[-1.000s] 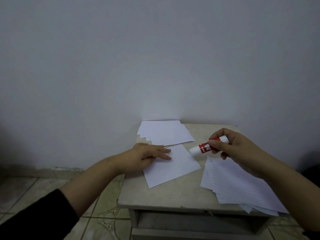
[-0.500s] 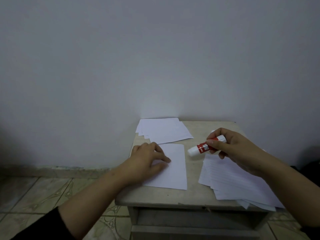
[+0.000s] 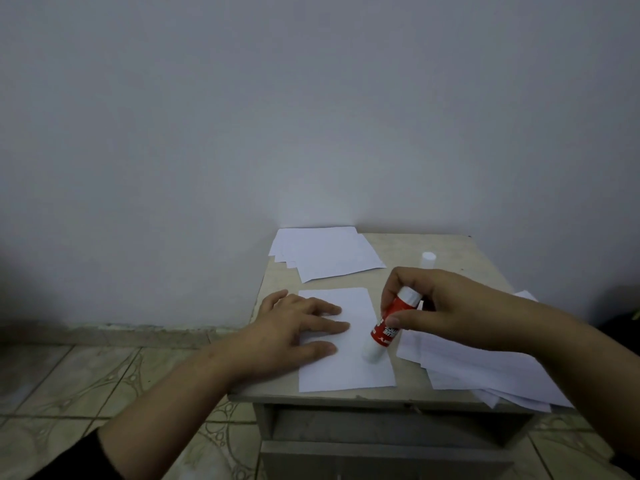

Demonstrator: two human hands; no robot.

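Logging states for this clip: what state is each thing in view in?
Glue stick: uncapped, tilted, tip down on the sheet, held by the right hand.
Cap: off, upright on the table.
Sheet: flat, pressed by the open left hand.
Back pile: fanned, untouched.
Right pile: fanned, overhanging the table edge.

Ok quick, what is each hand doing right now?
Left hand: open, fingers flat, pressing on the paper sheet.
Right hand: closed around the glue stick, tip pointing down at that sheet.
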